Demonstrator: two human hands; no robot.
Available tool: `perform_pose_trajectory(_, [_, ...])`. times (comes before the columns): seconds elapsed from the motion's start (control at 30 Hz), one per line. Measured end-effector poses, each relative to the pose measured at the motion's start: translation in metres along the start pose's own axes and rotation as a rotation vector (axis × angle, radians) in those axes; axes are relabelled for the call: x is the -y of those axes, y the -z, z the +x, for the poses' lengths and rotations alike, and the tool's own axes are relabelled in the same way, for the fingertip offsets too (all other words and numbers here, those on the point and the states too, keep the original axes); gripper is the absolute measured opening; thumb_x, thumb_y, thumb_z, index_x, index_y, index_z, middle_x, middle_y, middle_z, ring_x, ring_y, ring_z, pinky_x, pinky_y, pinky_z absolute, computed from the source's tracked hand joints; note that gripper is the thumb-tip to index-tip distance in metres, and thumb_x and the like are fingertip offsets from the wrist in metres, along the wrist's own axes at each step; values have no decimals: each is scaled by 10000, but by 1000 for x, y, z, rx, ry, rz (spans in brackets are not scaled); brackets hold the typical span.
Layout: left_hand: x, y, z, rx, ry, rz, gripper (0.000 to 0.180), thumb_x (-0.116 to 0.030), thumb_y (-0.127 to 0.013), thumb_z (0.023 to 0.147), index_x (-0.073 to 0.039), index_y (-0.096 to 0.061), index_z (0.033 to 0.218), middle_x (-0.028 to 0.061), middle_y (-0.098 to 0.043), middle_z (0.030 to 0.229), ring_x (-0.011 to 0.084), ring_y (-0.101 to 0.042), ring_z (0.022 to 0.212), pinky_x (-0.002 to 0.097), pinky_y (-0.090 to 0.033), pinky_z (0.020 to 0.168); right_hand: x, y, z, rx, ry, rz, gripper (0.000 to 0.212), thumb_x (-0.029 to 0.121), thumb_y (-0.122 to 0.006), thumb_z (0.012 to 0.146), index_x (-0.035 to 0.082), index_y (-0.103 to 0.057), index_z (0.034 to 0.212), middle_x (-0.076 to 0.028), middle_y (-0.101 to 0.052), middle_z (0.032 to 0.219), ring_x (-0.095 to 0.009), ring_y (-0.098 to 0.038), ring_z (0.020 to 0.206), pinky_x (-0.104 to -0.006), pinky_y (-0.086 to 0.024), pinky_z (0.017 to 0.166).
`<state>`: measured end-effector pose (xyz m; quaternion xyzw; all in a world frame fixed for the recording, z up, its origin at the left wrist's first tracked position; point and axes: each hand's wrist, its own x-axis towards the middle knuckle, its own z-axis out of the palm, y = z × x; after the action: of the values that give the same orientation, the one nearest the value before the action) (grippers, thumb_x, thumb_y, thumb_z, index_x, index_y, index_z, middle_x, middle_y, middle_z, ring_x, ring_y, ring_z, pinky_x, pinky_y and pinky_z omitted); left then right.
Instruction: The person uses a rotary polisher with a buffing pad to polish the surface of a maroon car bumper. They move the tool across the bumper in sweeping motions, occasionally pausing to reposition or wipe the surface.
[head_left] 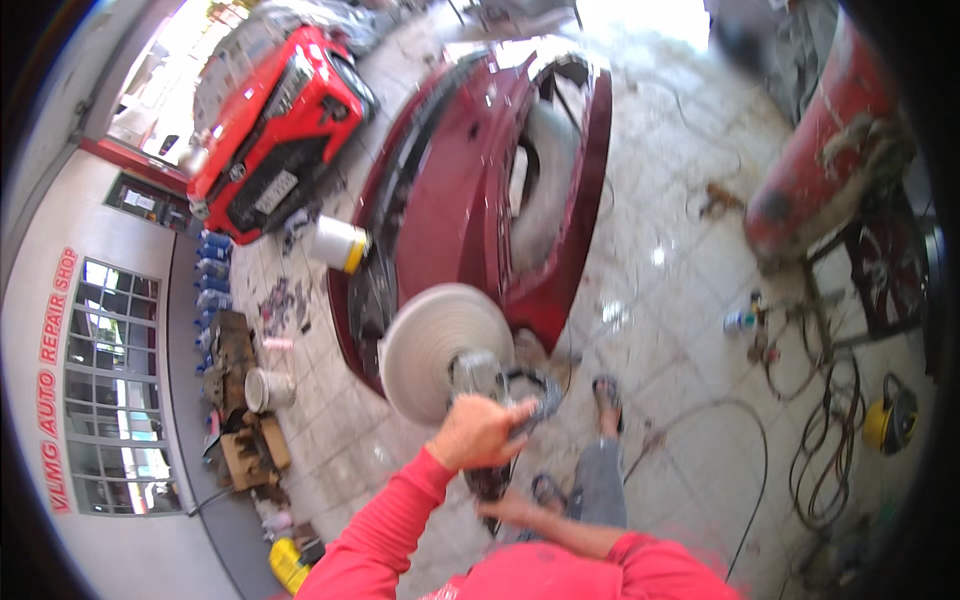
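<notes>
A polisher with a large round white pad (425,345) stands out in front of me, its grey head (478,372) behind the pad. My left hand (478,432) is closed round the dark handle beside that head. Lower down, my right hand (515,508) grips the rear of the black body (488,482); its fingers are partly hidden. A glossy dark red bumper (440,220) lies just beyond, and the pad overlaps its near end in view. Whether pad and bumper touch, I cannot tell.
A white bucket with a yellow band (340,245) stands beside the bumper. Farther left are a bright red car (290,130), blue bottles (212,270) and a whitish bucket (268,390). On the right lie coiled hoses (830,450) and a yellow-black machine (890,418). A cable (765,470) crosses the tiles.
</notes>
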<state>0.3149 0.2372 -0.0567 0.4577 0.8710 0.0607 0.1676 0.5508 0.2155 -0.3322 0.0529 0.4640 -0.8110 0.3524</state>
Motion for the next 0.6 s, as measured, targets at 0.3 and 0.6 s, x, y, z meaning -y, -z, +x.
perform_pose_trajectory(0.3, [27, 80, 99, -140, 10, -74, 364, -469, -783, 878, -133, -771, 1018, 180, -709, 717, 398, -731, 704, 507, -567, 631, 153, 36, 9, 129, -13, 369, 467, 56, -829, 861, 24, -645, 1289, -17, -706, 963, -133, -690, 940, -330, -557, 863])
perform_pose_trajectory(0.6, [49, 109, 140, -314, 108, -57, 381, -480, -788, 870, -110, -802, 959, 165, -726, 753, 373, -734, 733, 477, -567, 691, 232, 66, 13, 142, -38, 429, 423, 29, -756, 870, 22, -622, 1272, -31, -679, 888, -140, -667, 840, -309, -522, 798])
